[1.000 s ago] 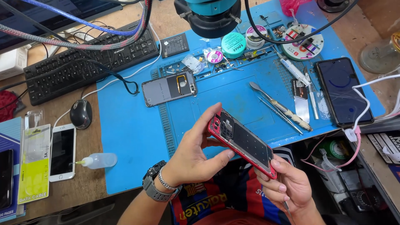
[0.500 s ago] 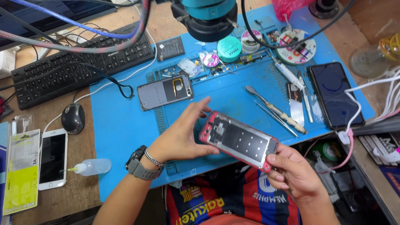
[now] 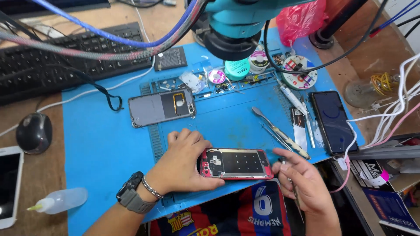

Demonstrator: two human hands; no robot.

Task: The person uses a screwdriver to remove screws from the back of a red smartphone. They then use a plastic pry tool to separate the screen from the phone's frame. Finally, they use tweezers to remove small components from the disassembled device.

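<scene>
An opened red-framed phone (image 3: 238,163) lies flat on the blue work mat (image 3: 105,140) near its front edge, with its inner metal plate facing up. My left hand (image 3: 183,164), which has a watch and bracelet at the wrist, grips the phone's left end. My right hand (image 3: 306,183) is at the phone's right end, its fingers closed on a thin metal tool (image 3: 295,196) that runs down past the palm.
On the mat are a grey phone back (image 3: 159,106), a metal spudger and tweezers (image 3: 280,131), a black phone (image 3: 333,121) and small round tins (image 3: 237,69). A teal microscope head (image 3: 238,26) hangs above. To the left are a keyboard (image 3: 57,57), mouse (image 3: 33,132), white phone (image 3: 8,185) and squeeze bottle (image 3: 61,200).
The red phone, held tilted in the air by both hands, has come down flat onto the mat. My right hand has let go of it and now holds the thin tool.
</scene>
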